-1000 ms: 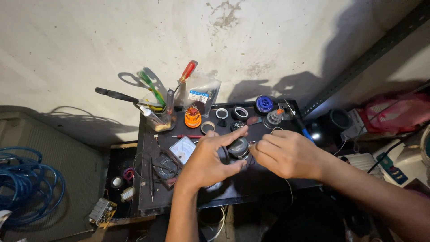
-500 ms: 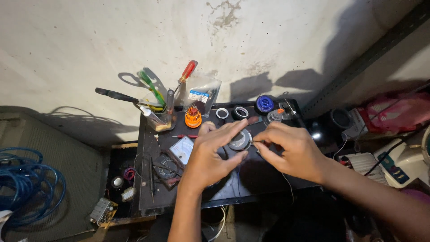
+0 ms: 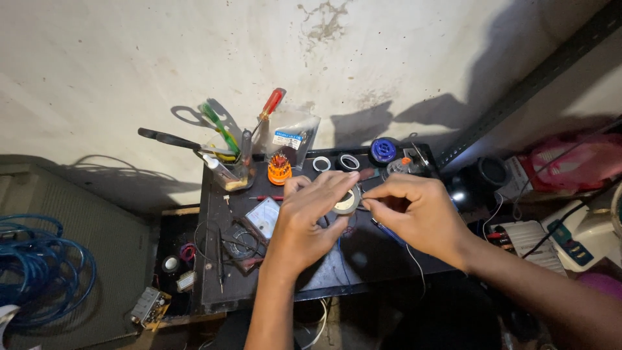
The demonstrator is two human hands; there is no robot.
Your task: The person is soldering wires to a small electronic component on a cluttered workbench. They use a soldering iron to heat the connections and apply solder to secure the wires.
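Tape roll (image 3: 348,201) between both hands' fingers (image 3: 337,188)

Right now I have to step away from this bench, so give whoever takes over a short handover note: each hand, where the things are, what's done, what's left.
Left hand: holds the grey tape roll above the dark worktable.
Right hand: fingertips pinched at the roll's right edge; whether a tape end is lifted cannot be told.
Nearby: analog meter left of the hands, orange bit holder and a cup of tools at the back, two more rolls and a blue spool by the wall.
Done: roll picked up. Left: no tape visibly pulled out yet.
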